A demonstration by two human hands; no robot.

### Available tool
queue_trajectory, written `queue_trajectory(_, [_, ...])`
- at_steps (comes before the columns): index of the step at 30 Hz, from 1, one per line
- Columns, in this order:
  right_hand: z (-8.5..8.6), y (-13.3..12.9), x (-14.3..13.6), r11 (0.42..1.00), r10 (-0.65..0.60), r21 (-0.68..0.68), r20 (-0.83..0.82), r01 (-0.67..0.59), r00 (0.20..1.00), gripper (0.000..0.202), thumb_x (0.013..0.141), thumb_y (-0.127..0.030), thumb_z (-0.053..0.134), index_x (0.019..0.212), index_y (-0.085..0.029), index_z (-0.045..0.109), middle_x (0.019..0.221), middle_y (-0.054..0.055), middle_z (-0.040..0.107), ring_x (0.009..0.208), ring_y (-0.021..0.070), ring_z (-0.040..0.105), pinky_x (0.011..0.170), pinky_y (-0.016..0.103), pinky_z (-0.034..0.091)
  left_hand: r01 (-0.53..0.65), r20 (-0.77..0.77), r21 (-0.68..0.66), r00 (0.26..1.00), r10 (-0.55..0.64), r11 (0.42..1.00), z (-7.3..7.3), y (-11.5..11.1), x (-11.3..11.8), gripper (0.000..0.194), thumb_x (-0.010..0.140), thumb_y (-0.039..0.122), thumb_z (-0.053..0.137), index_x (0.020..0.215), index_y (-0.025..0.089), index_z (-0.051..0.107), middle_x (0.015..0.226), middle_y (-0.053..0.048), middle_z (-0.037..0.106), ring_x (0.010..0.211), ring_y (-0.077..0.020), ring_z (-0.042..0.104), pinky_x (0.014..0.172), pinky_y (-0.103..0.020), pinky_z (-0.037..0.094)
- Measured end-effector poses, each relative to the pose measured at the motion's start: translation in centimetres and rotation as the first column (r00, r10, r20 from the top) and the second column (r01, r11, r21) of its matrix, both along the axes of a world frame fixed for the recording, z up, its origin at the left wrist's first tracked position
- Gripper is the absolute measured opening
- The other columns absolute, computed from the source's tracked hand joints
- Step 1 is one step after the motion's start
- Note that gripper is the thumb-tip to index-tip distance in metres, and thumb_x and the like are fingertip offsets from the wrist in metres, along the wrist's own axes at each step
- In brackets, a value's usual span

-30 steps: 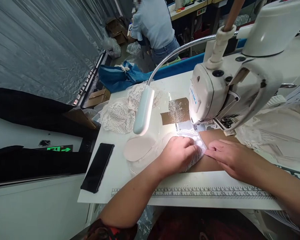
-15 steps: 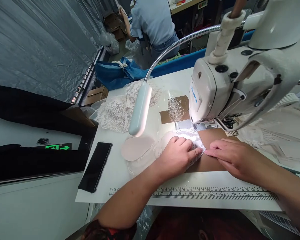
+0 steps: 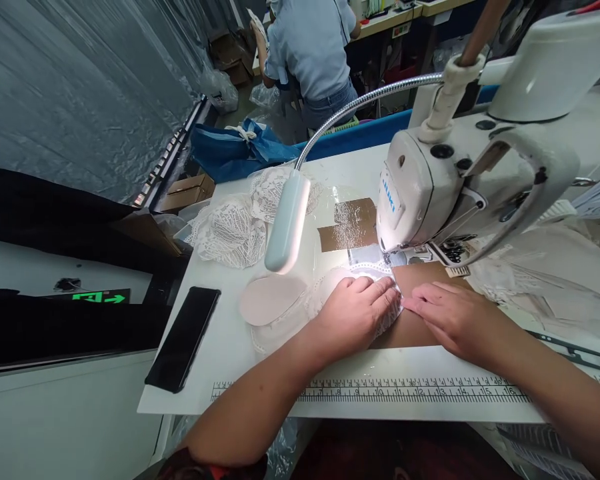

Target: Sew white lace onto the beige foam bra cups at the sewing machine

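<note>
Head view: best done with left hand point(image 3: 357, 310) and right hand point(image 3: 450, 315) spread flat, pressing lace piece point(image 3: 380, 272) smooth, feeding evenly under sewing machine point(image 3: 430, 193) needle.

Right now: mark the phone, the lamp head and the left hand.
phone point(image 3: 183, 339), head view, middle of its dark screen.
lamp head point(image 3: 287, 221), head view, middle of the pale shell.
left hand point(image 3: 360, 310), head view, back of the hand, pressed flat on the white lace.
</note>
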State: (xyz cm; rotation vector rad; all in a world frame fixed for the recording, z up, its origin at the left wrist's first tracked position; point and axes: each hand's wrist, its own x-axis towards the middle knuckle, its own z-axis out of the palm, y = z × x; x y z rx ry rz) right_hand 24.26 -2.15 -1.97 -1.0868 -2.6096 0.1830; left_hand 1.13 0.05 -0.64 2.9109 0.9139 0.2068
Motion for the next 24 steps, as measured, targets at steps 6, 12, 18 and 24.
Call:
queue_trajectory(6, [-0.1, -0.1, -0.3, 1.0, -0.026, 0.012, 0.005, 0.026, 1.0, 0.031, 0.087, -0.004, 0.042, 0.095, -0.016, 0.068, 0.082, 0.007, 0.062, 0.074, 0.019, 0.05, 0.064, 0.031, 0.037, 0.008, 0.021, 0.004, 1.0, -0.008, 1.0, -0.6, -0.1, -0.1, 0.044, 0.093, 0.02, 0.044, 0.134, 0.009, 0.053, 0.141, -0.013, 0.053, 0.097, -0.0236, 0.055, 0.079, -0.038, 0.049])
queue_trajectory(12, [-0.3, 0.2, -0.5, 0.999, -0.027, 0.036, -0.026, 0.028, 0.999, 0.032, 0.089, -0.005, 0.039, 0.097, -0.016, 0.069, 0.088, 0.009, 0.065, 0.078, 0.0193, 0.053, 0.066, 0.031, 0.035, 0.025, 0.037, -0.006, 0.999, -0.025, 1.0, -0.6, 0.8, -0.4, 0.041, 0.094, 0.023, 0.044, 0.131, 0.011, 0.057, 0.144, -0.01, 0.051, 0.099, -0.024, 0.055, 0.08, -0.039, 0.05])
queue_trajectory(18, [-0.2, 1.2, -1.2, 0.987, -0.071, 0.145, -0.003, 0.071, 0.997, 0.031, 0.089, -0.006, 0.041, 0.095, -0.015, 0.07, 0.078, 0.006, 0.062, 0.07, 0.0177, 0.05, 0.061, 0.031, 0.032, 0.024, -0.045, -0.016, 0.999, -0.025, 1.0, 0.2, 2.6, -0.7, 0.044, 0.093, 0.021, 0.045, 0.135, 0.012, 0.054, 0.144, -0.011, 0.051, 0.103, -0.0252, 0.053, 0.084, -0.039, 0.047])
queue_trajectory(24, [0.0, 2.0, -1.7, 0.972, -0.155, 0.188, 0.055, 0.143, 0.986, 0.031, 0.087, -0.008, 0.045, 0.104, -0.014, 0.07, 0.079, 0.006, 0.064, 0.068, 0.0167, 0.053, 0.055, 0.029, 0.031, 0.076, -0.065, 0.0, 0.995, -0.075, 0.997, 0.3, 4.3, -0.9, 0.038, 0.099, 0.022, 0.04, 0.132, 0.018, 0.057, 0.142, -0.01, 0.054, 0.109, -0.0243, 0.053, 0.088, -0.038, 0.046])
